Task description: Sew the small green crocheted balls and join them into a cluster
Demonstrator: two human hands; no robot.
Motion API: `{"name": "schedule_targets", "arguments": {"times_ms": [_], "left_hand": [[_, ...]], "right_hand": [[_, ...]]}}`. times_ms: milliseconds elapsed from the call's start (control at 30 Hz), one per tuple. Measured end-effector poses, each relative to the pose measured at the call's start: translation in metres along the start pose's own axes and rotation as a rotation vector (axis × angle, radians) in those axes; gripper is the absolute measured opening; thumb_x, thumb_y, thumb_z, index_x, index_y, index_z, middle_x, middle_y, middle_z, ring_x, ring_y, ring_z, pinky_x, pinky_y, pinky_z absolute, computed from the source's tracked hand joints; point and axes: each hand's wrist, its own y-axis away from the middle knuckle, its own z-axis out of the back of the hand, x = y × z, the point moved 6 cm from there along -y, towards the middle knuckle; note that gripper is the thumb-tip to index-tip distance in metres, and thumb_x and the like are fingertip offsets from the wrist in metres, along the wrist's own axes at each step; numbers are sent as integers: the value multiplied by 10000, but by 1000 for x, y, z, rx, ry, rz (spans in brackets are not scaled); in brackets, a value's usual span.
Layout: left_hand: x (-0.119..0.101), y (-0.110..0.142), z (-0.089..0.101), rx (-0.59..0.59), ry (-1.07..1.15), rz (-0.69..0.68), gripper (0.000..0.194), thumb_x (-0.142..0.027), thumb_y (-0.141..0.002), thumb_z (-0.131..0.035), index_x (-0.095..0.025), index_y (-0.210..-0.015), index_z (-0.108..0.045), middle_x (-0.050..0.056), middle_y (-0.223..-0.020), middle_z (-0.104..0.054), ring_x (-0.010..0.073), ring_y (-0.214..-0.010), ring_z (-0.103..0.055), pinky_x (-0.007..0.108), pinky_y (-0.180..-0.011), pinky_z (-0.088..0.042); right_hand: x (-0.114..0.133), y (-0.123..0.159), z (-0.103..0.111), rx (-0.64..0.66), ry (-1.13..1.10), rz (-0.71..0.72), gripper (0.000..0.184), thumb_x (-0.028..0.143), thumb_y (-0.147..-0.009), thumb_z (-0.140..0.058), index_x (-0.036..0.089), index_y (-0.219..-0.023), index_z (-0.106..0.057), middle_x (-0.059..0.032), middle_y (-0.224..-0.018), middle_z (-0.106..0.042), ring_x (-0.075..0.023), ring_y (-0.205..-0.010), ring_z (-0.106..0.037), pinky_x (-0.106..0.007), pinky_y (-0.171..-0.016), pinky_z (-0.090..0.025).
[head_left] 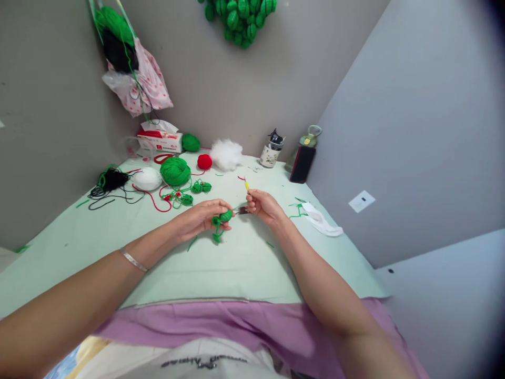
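Note:
My left hand is closed around a small green crocheted piece, with green yarn strands and a smaller green part dangling below it. To the right, my right hand pinches a slim yellow-handled tool that looks like a crochet hook, its tip pointing up and away. A small dark object with thin points shows between the hands, by the lower right fingers; I cannot make out its kind or whether it is held. A short bit of red yarn lies just beyond the tool.
Behind my left hand are finished green pieces, a green yarn ball, white yarn, black yarn and red-handled scissors. Stuffing, a jar and a phone stand farther back. White fabric lies right.

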Motion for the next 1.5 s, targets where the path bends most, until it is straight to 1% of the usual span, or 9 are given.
{"name": "schedule_targets", "arguments": {"times_ms": [133, 300, 433, 600, 733, 933, 1100, 1267, 1500], "left_hand": [[0, -1, 4, 34, 41, 15, 281, -219, -895, -603, -193, -1172, -641, 49, -954, -696, 127, -701, -674, 279, -727, -581], [-3, -4, 11, -27, 89, -56, 187, -195, -877, -630, -104, -1005, -733, 88, -902, -722, 168, -872, -683, 316, -888, -574], [-7, -3, 16, -109, 68, -78, 205, -211, -853, -682, -125, -1028, -745, 95, -956, -744, 175, -917, -689, 309, -908, -562], [-13, -2, 20, -117, -27, -142, 369, -258, -802, -756, -179, -1160, -710, 115, -1216, -698, 209, -1059, -672, 338, -949, -529], [-19, -2, 24, -157, -122, -251, 469, -239, -737, -803, -218, -1192, -692, 99, -1359, -624, 241, -1194, -614, 355, -1005, -482], [-22, 0, 24, -212, -294, -352, 504, -255, -739, -785, -244, -1228, -663, 90, -1377, -611, 256, -1227, -577, 397, -1003, -466], [-24, 2, 22, -246, -325, -351, 523, -255, -735, -767, -223, -1243, -647, 100, -1407, -585, 272, -1252, -555, 397, -989, -472], [-23, 2, 20, -242, -322, -357, 551, -252, -707, -777, -222, -1241, -647, 103, -1387, -598, 279, -1217, -577, 388, -944, -494], [-18, -1, 14, -187, -330, -344, 546, -252, -698, -773, -214, -1229, -652, 115, -1363, -611, 298, -1212, -583, 360, -860, -515]], "right_hand": [[6, -6, 17, -119, 97, 95, 154, 234, -807, -627, 186, -779, -483, 8, -698, -615, -53, -470, -424, -166, -442, -361], [17, -7, 26, -172, 370, 203, 121, 250, -767, -668, 181, -842, -603, -13, -796, -660, -85, -540, -496, -215, -522, -408], [28, 1, 30, -200, 637, 291, 185, 123, -718, -680, 205, -883, -690, -22, -963, -672, -131, -730, -553, -277, -740, -447], [23, 13, 8, 125, 1433, 409, 240, 157, -815, -653, 209, -1045, -701, -71, -1029, -687, -217, -988, -573, -315, -865, -407], [17, 22, -5, 256, 1642, 460, 172, 185, -881, -576, 183, -986, -712, -97, -966, -654, -212, -894, -573, -299, -785, -394], [31, 28, -6, 165, 1352, 442, 212, 276, -883, -564, 173, -1021, -689, -73, -960, -611, -152, -760, -558, -273, -703, -409], [36, 34, -13, 259, 904, 326, 277, 326, -883, -539, 167, -1088, -634, -30, -851, -631, -134, -695, -536, -241, -585, -386], [35, 42, -27, 382, 824, 318, 235, 349, -900, -541, 178, -1015, -651, 1, -778, -612, -123, -698, -506, -239, -601, -351], [26, 47, -43, 415, 747, 313, 287, 444, -862, -622, 167, -928, -657, 20, -689, -548, -111, -627, -462, -242, -584, -325]]}}
